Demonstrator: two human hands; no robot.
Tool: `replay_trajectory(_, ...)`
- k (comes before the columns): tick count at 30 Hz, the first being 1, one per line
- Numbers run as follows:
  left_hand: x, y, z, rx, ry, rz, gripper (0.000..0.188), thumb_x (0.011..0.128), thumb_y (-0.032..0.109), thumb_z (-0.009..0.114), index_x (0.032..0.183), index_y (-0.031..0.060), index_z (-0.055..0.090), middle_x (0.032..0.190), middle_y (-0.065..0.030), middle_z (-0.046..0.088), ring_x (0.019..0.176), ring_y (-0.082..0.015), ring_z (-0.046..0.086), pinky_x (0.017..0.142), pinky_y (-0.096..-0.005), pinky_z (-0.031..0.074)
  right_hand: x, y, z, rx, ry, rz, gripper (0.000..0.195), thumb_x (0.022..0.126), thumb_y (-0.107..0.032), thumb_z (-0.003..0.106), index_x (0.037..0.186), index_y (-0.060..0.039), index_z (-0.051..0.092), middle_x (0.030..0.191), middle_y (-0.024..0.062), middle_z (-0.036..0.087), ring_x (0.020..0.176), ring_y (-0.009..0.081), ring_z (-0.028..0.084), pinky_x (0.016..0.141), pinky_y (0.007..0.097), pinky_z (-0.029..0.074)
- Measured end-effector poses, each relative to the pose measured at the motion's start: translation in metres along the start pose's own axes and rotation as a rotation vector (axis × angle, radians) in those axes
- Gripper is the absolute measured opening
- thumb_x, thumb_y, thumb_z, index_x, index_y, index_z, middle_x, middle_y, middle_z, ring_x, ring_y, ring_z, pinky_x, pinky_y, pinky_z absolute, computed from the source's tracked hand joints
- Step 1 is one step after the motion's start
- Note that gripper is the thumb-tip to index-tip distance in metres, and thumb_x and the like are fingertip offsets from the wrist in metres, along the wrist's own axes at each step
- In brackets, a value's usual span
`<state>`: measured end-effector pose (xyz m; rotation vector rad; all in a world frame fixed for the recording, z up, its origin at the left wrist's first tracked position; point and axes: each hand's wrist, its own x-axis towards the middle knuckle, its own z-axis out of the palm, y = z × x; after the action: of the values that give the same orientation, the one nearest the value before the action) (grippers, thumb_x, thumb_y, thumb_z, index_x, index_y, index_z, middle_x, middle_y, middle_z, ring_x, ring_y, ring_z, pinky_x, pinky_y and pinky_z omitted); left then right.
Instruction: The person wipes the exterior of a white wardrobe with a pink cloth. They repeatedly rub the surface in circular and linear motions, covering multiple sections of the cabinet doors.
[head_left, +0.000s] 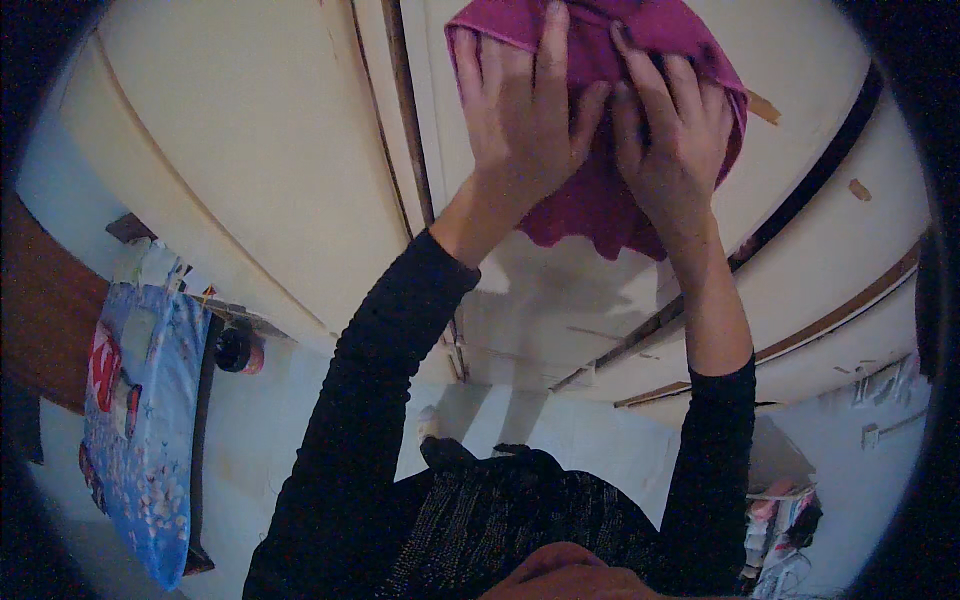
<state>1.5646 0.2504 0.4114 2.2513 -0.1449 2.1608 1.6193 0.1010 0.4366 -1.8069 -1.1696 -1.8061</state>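
Observation:
A magenta cloth (592, 202) lies spread against a cream-coloured panel (547, 274), which looks like a cabinet or wardrobe front. Both of my hands press on it side by side, palms towards the panel. My left hand (517, 112) rests on the cloth's left part, its fingers pointing up and somewhat apart. On the right part is my right hand (671, 135), fingers also spread, with the fingertips partly hidden in dark folds. The two thumbs are near each other at the middle. Below my hands the cloth's wavy lower edge hangs loose.
Dark vertical strips (409, 112) and a dark curved strip (802, 180) divide the panels. At the left stands a table with a blue flowered cover (150, 450), with a dark round object (234, 349) beside it. Stacked items (780, 525) are at the lower right, above the pale floor (600, 427).

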Motion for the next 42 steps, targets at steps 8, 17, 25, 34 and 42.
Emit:
replay_trajectory(8, -0.155, 0.008, 0.009, -0.075, -0.253, -0.216, 0.066, 0.087, 0.029, 0.072, 0.137, -0.009, 0.053, 0.113, -0.0284, 0.058, 0.105, -0.0513, 0.055, 0.105, -0.072, 0.033, -0.128, -0.022, 0.005, 0.2, -0.639, -0.174, 0.055, 0.085, -0.021, 0.071, 0.14, -0.0172, 0.061, 0.124, 0.0125, 0.067, 0.098, 0.0348, 0.066, 0.076, 0.0471, 0.057)
replay_trajectory(17, -0.381, 0.067, -0.045, -0.094, -0.513, -0.419, 0.066, 0.091, 0.02, 0.067, 0.141, -0.0138, 0.042, 0.119, -0.0376, 0.054, 0.114, -0.0598, 0.051, 0.107, -0.07, 0.033, -0.241, -0.074, -0.014, 0.78, -0.757, -0.167, 0.066, 0.086, -0.017, 0.069, 0.148, -0.0103, 0.047, 0.12, 0.0123, 0.069, 0.093, 0.0303, 0.069, 0.076, 0.045, 0.059)
replay_trajectory(25, -0.212, 0.048, -0.011, -0.106, -0.302, -0.468, 0.076, 0.095, 0.03, 0.066, 0.15, -0.0126, 0.035, 0.115, -0.0347, 0.057, 0.107, -0.0563, 0.054, 0.11, -0.0695, 0.032, -0.146, -0.039, -0.024, 0.215, -0.817, -0.193, 0.056, 0.084, -0.022, 0.073, 0.138, -0.0154, 0.062, 0.123, 0.0099, 0.068, 0.099, 0.0307, 0.068, 0.079, 0.0427, 0.056)
replay_trajectory(34, -0.145, 0.022, 0.01, -0.029, -0.2, -0.406, 0.074, 0.094, 0.028, 0.065, 0.15, -0.0096, 0.037, 0.111, -0.0322, 0.057, 0.104, -0.0517, 0.054, 0.098, -0.0646, 0.041, -0.081, -0.027, 0.005, 0.159, -0.499, -0.248, 0.053, 0.086, -0.021, 0.071, 0.138, -0.0123, 0.062, 0.128, 0.0124, 0.066, 0.107, 0.0323, 0.066, 0.086, 0.0442, 0.057)
replay_trajectory(42, -0.354, 0.082, -0.037, -0.108, -0.344, -0.684, 0.068, 0.084, 0.02, 0.074, 0.138, -0.0111, 0.046, 0.125, -0.0335, 0.053, 0.117, -0.053, 0.05, 0.097, -0.0617, 0.041, -0.203, -0.095, -0.002, 0.808, -1.528, 0.12, 0.056, 0.098, -0.031, 0.057, 0.147, -0.0054, 0.049, 0.117, 0.0146, 0.068, 0.087, 0.0262, 0.069, 0.086, 0.0448, 0.058)
